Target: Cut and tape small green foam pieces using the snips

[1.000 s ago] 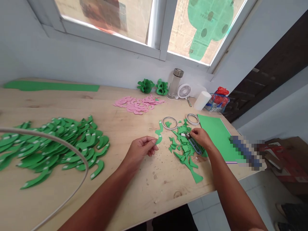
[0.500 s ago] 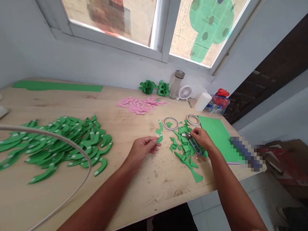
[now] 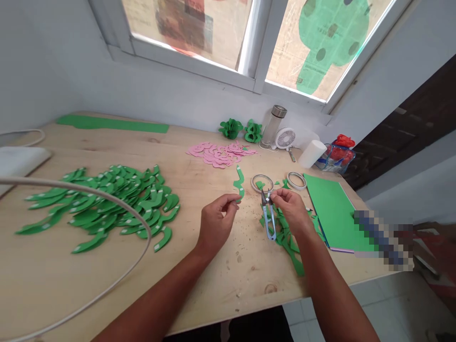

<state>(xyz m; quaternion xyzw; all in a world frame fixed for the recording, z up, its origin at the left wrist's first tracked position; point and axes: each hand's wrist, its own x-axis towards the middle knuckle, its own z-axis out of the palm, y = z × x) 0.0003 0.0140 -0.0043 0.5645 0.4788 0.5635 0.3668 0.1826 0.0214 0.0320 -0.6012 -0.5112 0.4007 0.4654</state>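
My left hand [image 3: 219, 221] is closed, thumb and fingers pinching the lower end of a wavy green paper piece [image 3: 239, 176]. Small white patches show on that strip. To the right, my right hand [image 3: 292, 209] pinches near the blade end of blue-handled thread snips [image 3: 270, 218], whose handles point toward me. A small white bit shows by those fingertips; how it is held I cannot tell. Beneath the snips and right hand lie green paper scraps [image 3: 285, 230], partly covered by the hand.
Curved green paper pieces [image 3: 117, 204] are heaped at left, behind a pale cable [image 3: 142, 223]. Pink paper cutouts [image 3: 217, 154] lie farther back. Two tape rolls [image 3: 261, 183] and green sheets [image 3: 335, 213] are at right. A glass bottle [image 3: 273, 126] and small fan [image 3: 285, 138] stand by the wall.
The snips have moved left off the scraps along with my right hand, swinging to point more upright in view. My left hand still holds the green strip. The camera view has shifted left.
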